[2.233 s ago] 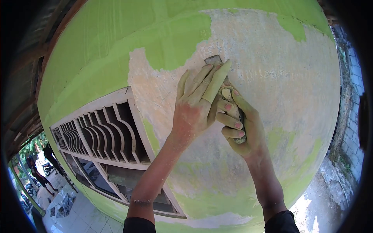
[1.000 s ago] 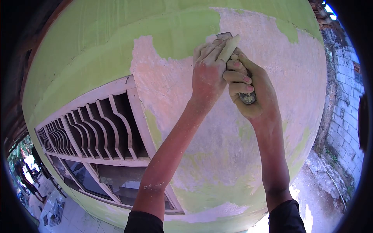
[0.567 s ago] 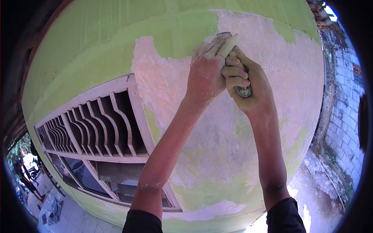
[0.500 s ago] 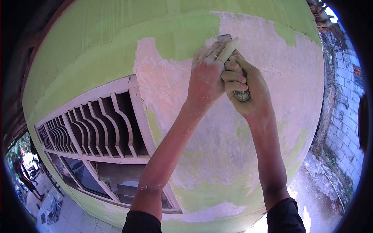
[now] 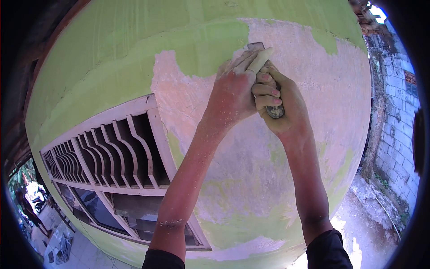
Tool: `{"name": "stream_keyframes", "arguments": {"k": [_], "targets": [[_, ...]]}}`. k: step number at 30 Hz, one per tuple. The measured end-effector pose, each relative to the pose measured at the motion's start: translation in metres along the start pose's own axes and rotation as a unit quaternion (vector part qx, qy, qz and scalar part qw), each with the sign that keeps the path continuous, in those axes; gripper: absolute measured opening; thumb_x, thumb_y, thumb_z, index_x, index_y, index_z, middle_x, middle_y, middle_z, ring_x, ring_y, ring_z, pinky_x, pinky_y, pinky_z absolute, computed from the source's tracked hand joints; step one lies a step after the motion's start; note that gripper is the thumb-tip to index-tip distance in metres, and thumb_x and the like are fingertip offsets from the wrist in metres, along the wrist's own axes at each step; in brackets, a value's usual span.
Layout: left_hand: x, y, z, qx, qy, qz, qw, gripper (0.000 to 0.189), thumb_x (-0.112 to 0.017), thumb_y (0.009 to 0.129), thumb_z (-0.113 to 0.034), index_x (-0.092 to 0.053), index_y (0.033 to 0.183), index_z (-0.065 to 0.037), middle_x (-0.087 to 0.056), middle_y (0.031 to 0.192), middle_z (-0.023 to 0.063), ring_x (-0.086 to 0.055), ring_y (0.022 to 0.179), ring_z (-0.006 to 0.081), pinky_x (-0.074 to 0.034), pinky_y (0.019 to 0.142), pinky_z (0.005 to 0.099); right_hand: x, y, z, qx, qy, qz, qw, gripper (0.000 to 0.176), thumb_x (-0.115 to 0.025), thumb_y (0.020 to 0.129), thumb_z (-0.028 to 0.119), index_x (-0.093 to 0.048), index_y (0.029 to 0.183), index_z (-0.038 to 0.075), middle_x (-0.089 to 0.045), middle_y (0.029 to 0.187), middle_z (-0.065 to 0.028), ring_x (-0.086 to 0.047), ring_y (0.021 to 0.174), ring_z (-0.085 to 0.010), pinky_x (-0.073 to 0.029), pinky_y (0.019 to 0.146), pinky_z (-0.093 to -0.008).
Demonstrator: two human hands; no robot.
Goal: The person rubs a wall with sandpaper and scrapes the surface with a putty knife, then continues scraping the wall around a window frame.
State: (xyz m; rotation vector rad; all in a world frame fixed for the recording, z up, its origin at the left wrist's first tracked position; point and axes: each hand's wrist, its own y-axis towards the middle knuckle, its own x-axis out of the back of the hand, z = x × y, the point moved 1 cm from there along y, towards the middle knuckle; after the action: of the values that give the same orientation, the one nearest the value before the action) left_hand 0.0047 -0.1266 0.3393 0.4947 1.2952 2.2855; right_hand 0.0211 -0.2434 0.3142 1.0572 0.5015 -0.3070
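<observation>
A scraper (image 5: 275,110) with a dark, rounded handle is held against the wall (image 5: 242,166), near the edge between green paint and a bare pinkish patch. My right hand (image 5: 286,101) has its fingers wrapped round the handle. Higher up, my left hand (image 5: 235,87) lies over the scraper's upper part from the left, its fingers pressed together near the short flat blade (image 5: 255,45). Pale dust coats the fingers of both hands. Part of the blade and the neck are hidden behind the left hand.
To the left is a window frame (image 5: 168,152) with wavy slats and glass panes below. A block wall (image 5: 396,125) stands at the far right beyond a concrete path (image 5: 363,224). At the lower left, a person (image 5: 30,208) appears near a motorcycle (image 5: 39,204).
The view has shifted slightly, with the window a little lower in it. Both hands and the scraper sit slightly further down and left in the picture, their grip the same.
</observation>
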Motion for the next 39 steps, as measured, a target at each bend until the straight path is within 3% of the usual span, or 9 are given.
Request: {"name": "stream_keyframes", "arguments": {"k": [2, 9, 11, 20, 27, 29, 32, 35, 39], "targets": [[0.002, 0.004, 0.005, 0.098, -0.050, 0.100, 0.989, 0.072, -0.080, 0.067, -0.026, -0.056, 0.132, -0.007, -0.066, 0.113, 0.0139, -0.063, 0.104, 0.0325, -0.051, 0.091, 0.0408, 0.003, -0.001, 0.001, 0.010, -0.009, -0.017, 1.000, 0.016, -0.036, 0.105, 0.013, -0.046, 0.094, 0.008, -0.047, 0.078, -0.0006, -0.039, 0.055, -0.0040, -0.036, 0.040, -0.0155], [0.006, 0.006, 0.000, 0.041, 0.020, 0.075, 0.996, 0.069, -0.079, 0.070, -0.025, -0.055, 0.132, -0.008, -0.066, 0.111, 0.0152, -0.060, 0.108, 0.0324, -0.050, 0.092, 0.0415, -0.005, 0.003, 0.004, 0.006, 0.010, -0.020, 1.000, 0.017, -0.034, 0.105, 0.012, -0.044, 0.092, 0.005, -0.047, 0.078, -0.0007, -0.039, 0.054, -0.0039, -0.036, 0.039, -0.0155], [0.010, 0.013, -0.003, 0.098, 0.044, 0.163, 0.981, 0.067, -0.078, 0.071, -0.024, -0.055, 0.132, -0.009, -0.066, 0.112, 0.0159, -0.060, 0.107, 0.0331, -0.049, 0.093, 0.0417, -0.008, 0.000, 0.006, 0.001, 0.013, -0.014, 1.000, 0.017, -0.033, 0.104, 0.011, -0.044, 0.092, 0.005, -0.047, 0.077, -0.0008, -0.039, 0.054, -0.0038, -0.036, 0.039, -0.0156], [0.011, 0.005, -0.014, 0.039, 0.027, 0.064, 0.997, 0.071, -0.079, 0.072, -0.037, -0.056, 0.130, -0.005, -0.065, 0.117, 0.0151, -0.062, 0.107, 0.0308, -0.038, 0.109, 0.0425, -0.013, -0.006, 0.004, -0.014, 0.033, -0.040, 0.999, 0.015, -0.034, 0.102, 0.007, -0.044, 0.091, 0.006, -0.047, 0.078, -0.0010, -0.040, 0.054, -0.0037, -0.037, 0.040, -0.0162], [0.008, 0.003, -0.003, 0.055, -0.003, 0.066, 0.996, 0.070, -0.079, 0.071, -0.035, -0.055, 0.132, -0.009, -0.065, 0.119, 0.0151, -0.061, 0.111, 0.0320, -0.038, 0.109, 0.0418, -0.003, -0.003, -0.001, -0.013, 0.018, -0.019, 1.000, 0.016, -0.033, 0.103, 0.009, -0.044, 0.092, 0.006, -0.047, 0.077, -0.0007, -0.041, 0.054, -0.0044, -0.037, 0.040, -0.0163], [0.006, 0.005, -0.003, 0.043, -0.005, 0.021, 0.999, 0.065, -0.077, 0.071, -0.019, -0.056, 0.133, -0.012, -0.065, 0.117, 0.0131, -0.060, 0.105, 0.0348, -0.048, 0.097, 0.0410, -0.004, 0.001, 0.001, -0.011, 0.018, -0.017, 1.000, 0.017, -0.033, 0.103, 0.010, -0.045, 0.092, 0.006, -0.046, 0.076, -0.0005, -0.041, 0.054, -0.0045, -0.038, 0.040, -0.0164], [0.014, 0.019, 0.001, 0.125, 0.009, 0.120, 0.985, 0.063, -0.077, 0.072, -0.020, -0.057, 0.132, -0.012, -0.066, 0.113, 0.0133, -0.060, 0.105, 0.0340, -0.048, 0.096, 0.0413, -0.012, 0.009, 0.002, 0.012, -0.005, -0.020, 1.000, 0.016, -0.034, 0.103, 0.009, -0.045, 0.093, 0.005, -0.046, 0.075, -0.0002, -0.040, 0.054, -0.0046, -0.038, 0.041, -0.0163], [0.010, 0.009, 0.001, 0.039, 0.039, 0.091, 0.994, 0.067, -0.079, 0.071, -0.036, -0.058, 0.129, -0.009, -0.064, 0.120, 0.0144, -0.060, 0.111, 0.0324, -0.042, 0.105, 0.0420, -0.016, 0.003, 0.003, -0.012, 0.038, -0.002, 0.999, 0.015, -0.034, 0.102, 0.006, -0.045, 0.092, 0.005, -0.045, 0.075, 0.0000, -0.040, 0.054, -0.0044, -0.038, 0.041, -0.0161], [0.013, 0.015, 0.006, 0.091, -0.026, 0.095, 0.991, 0.067, -0.079, 0.072, -0.036, -0.057, 0.129, -0.009, -0.064, 0.121, 0.0134, -0.061, 0.109, 0.0319, -0.043, 0.104, 0.0409, -0.019, 0.009, 0.004, 0.006, 0.003, -0.035, 0.999, 0.017, -0.035, 0.102, 0.007, -0.045, 0.089, 0.004, -0.044, 0.073, -0.0001, -0.039, 0.054, -0.0046, -0.038, 0.041, -0.0161]]}}
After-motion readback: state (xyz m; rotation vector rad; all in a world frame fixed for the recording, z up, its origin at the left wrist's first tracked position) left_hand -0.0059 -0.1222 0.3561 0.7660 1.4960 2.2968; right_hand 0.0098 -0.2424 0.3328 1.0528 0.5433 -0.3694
